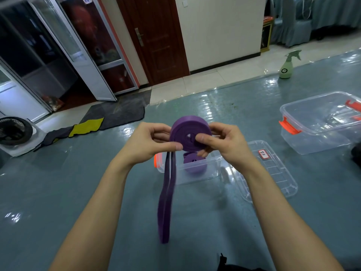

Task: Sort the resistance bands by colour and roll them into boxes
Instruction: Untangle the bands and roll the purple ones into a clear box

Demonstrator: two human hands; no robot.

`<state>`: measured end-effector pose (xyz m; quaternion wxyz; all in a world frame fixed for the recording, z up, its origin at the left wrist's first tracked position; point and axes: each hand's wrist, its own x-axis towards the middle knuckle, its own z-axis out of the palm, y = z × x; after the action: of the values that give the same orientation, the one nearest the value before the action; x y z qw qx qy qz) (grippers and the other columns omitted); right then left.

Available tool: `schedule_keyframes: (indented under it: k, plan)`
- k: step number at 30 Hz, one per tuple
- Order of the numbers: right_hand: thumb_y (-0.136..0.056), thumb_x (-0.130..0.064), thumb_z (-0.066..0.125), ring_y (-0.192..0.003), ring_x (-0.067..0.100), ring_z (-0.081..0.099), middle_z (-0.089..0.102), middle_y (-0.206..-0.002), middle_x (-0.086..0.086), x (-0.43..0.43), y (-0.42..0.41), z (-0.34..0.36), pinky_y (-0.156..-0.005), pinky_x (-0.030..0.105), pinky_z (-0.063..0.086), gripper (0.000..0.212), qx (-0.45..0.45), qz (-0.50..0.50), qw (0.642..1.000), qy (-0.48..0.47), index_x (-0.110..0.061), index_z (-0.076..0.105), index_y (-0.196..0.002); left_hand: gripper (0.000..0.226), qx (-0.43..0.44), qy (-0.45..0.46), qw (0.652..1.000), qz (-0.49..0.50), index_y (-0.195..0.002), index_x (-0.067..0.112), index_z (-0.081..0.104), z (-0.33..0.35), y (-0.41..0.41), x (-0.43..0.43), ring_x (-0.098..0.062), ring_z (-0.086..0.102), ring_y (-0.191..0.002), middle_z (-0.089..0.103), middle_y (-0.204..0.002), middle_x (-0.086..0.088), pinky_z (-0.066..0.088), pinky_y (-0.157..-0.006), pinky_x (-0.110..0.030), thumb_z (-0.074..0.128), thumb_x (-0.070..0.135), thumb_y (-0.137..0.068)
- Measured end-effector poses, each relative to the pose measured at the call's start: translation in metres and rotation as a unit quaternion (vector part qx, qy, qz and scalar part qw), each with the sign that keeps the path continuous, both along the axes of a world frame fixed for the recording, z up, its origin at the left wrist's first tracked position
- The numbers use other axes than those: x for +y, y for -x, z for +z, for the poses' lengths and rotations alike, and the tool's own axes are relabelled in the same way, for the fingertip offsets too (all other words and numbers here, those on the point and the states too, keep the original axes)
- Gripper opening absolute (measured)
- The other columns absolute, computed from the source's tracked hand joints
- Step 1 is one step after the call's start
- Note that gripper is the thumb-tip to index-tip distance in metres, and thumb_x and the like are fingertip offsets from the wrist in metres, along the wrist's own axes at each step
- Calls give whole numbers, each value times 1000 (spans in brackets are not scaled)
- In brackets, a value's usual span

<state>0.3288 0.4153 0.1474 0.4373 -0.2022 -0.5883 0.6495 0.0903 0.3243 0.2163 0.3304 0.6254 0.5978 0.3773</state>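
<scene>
near box (197, 173) under the hands had one rolled purple band (194, 165) lying in it, its lid (273, 171) flat just to the right. far box (320, 124) on the right looked empty to me. both hands were up over the near box: left hand (150, 141) and right hand (222, 141) each pinched shut on the half-rolled band (187, 133), coil face toward me, loose tail hanging straight down, long axis vertical.

The lid's label (263, 154) is too small to read; the far box (320, 122) runs off frame.
</scene>
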Motion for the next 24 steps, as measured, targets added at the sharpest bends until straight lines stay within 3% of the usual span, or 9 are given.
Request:
schedule_keyframes:
  k: [4, 8, 10, 12, 15, 18, 20, 22, 24]
  plan:
    - [-85, -25, 84, -67, 35, 78, 80, -105, 20, -4, 4, -4, -67, 35, 66, 37, 54, 27, 997, 42, -5, 75, -115, 38, -45, -67, 996, 36, -102, 26, 87, 2, -11, -5, -26, 84, -92, 86, -99, -7, 65, -82, -27, 101, 38, -69]
    - [-91, -19, 82, -83, 43, 81, 79, -115, 18, -10, 11, -12, -78, 40, 68, 37, 42, 70, 995, 53, -7, 71, -124, 36, 9, -84, 995, 61, -98, 19, 86, 10, -10, -9, -24, 84, -87, 86, -94, -4, 67, -79, -29, 101, 32, -67]
    - [-92, -23, 87, -85, 43, 81, 80, -118, 9, -12, 8, -12, -77, 43, 67, 41, -31, 82, 996, 8, -17, 71, -129, 37, 61, -67, 994, 63, -97, 15, 86, 14, -7, -12, -22, 84, -81, 85, -88, -2, 69, -79, -33, 101, 29, -66]
    - [-79, -47, 94, -73, 31, 82, 78, -119, -5, -15, 4, -8, -64, 35, 63, 56, -159, 33, 984, -79, -36, 71, -129, 34, 161, -47, 985, 50, -95, 16, 87, 21, -6, -14, -17, 82, -76, 84, -82, 1, 69, -79, -35, 103, 28, -69]
    - [-66, -69, 92, -60, 15, 77, 74, -117, -24, -21, 4, 0, -58, 21, 56, 70, -265, -37, 947, -177, -50, 68, -128, 27, 390, -41, 920, 18, -92, 27, 87, 31, -14, -13, -7, 77, -73, 81, -77, 10, 66, -76, -36, 100, 39, -71]
    - [-79, -57, 89, -55, 7, 73, 77, -93, -24, -29, 14, 7, -60, 21, 55, 38, -310, -35, 919, -243, -38, 78, -110, 27, 540, -26, 841, -13, -90, 34, 84, 40, -31, -12, -13, 72, -76, 79, -76, 14, 61, -74, -38, 90, 52, -70]
    - [-89, -55, 82, -66, 7, 73, 76, -82, -16, -35, 20, 9, -77, 32, 56, 29, -363, -58, 879, -304, -31, 77, -104, 29, 582, -12, 813, -24, -92, 36, 83, 45, -37, -11, -15, 70, -79, 78, -77, 14, 60, -74, -37, 87, 55, -71]
    - [-94, -60, 73, -80, 11, 72, 75, -85, -12, -39, 23, 8, -91, 42, 47, 31, -390, -84, 847, -352, -31, 71, -104, 29, 590, 2, 807, -32, -90, 35, 83, 52, -37, -11, -15, 70, -78, 78, -76, 14, 61, -74, -38, 87, 55, -70]
    - [-89, -67, 73, -84, 13, 70, 76, -92, -12, -40, 25, 10, -87, 45, 44, 38, -396, -85, 836, -370, -33, 69, -105, 29, 594, 8, 803, -43, -88, 34, 84, 57, -37, -12, -14, 71, -75, 78, -74, 14, 61, -73, -37, 89, 55, -69]
